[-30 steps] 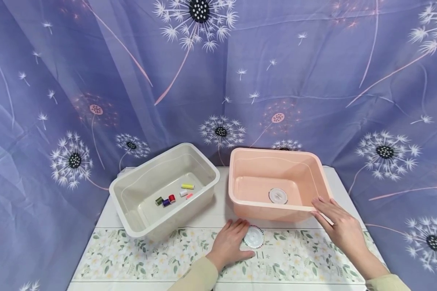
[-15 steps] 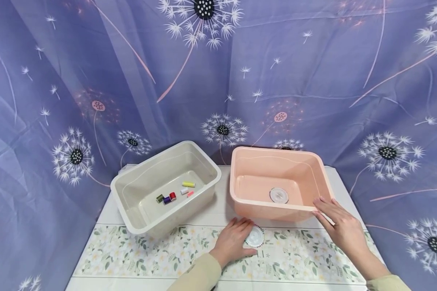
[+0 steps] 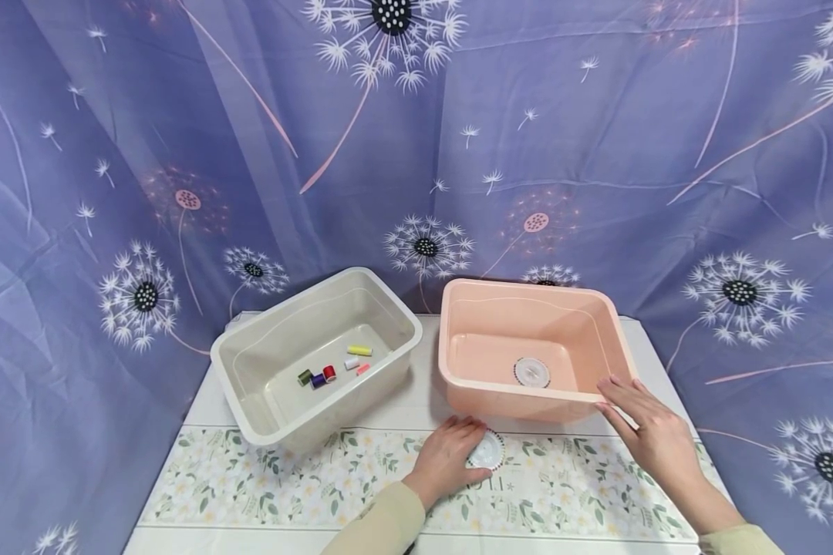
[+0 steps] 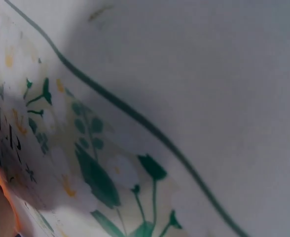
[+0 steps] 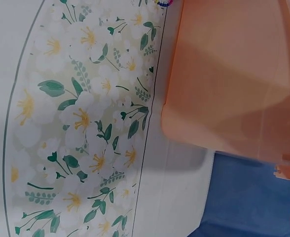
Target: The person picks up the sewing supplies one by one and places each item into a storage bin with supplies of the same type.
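My left hand (image 3: 447, 456) lies on the table in the head view, its fingers and thumb around the left side of a round white pin wheel (image 3: 487, 450). Coloured pinheads ring the wheel's edge, and the thumb meets its near side. With fingers over the rim and thumb outside, my right hand (image 3: 649, 432) holds the near right corner of a pink plastic bin (image 3: 521, 391). A second pin wheel (image 3: 531, 373) lies flat on that bin's floor. The pink bin's wall (image 5: 234, 84) fills the right part of the right wrist view.
A grey-beige bin (image 3: 319, 420) stands angled at the left. Inside are several thread spools, among them a yellow spool (image 3: 359, 351) and a red spool (image 3: 329, 374). A flowered strip (image 3: 250, 478) crosses the table. A purple dandelion curtain (image 3: 361, 193) hangs behind.
The left hand has shifted slightly right, and its thumb has drawn in toward the near edge of the pin wheel. The right hand stays on the pink bin's rim. The head view shifted slightly.
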`<action>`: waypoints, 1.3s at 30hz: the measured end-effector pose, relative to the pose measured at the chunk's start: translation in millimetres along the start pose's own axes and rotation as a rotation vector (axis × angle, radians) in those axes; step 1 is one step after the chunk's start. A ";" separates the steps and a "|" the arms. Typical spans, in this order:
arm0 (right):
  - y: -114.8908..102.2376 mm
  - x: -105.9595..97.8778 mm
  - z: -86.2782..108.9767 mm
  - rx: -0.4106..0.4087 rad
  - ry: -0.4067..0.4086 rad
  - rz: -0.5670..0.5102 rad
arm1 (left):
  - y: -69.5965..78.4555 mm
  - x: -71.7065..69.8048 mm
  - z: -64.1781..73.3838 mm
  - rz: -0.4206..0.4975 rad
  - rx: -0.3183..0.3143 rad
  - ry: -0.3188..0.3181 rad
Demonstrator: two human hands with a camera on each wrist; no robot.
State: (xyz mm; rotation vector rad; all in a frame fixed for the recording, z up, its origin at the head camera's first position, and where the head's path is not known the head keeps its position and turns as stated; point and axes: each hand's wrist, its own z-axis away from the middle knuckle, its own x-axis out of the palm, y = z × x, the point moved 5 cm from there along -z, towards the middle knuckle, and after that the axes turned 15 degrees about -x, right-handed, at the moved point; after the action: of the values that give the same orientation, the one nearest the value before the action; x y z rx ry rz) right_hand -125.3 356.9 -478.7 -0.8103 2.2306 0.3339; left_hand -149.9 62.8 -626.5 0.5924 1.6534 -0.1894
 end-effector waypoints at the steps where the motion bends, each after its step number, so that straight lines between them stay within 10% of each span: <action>1: -0.3 -0.1 -0.1 0.000 0.000 -0.002 | 0.2 -0.7 -0.3 0.018 -0.001 0.004; 13: -1.6 -1.4 -2.7 0.001 0.003 -0.001 | 1.2 -7.2 -7.0 0.142 -0.082 -0.119; 39: -0.8 0.4 -0.7 0.002 0.003 -0.003 | 2.5 -10.4 -6.6 0.204 -0.079 -0.166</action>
State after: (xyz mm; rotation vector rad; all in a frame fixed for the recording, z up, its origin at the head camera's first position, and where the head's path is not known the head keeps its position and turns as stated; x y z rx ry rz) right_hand -125.5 355.7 -478.5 -0.8127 2.2320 0.3290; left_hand -153.8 65.0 -614.8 0.6624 1.4234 -0.0234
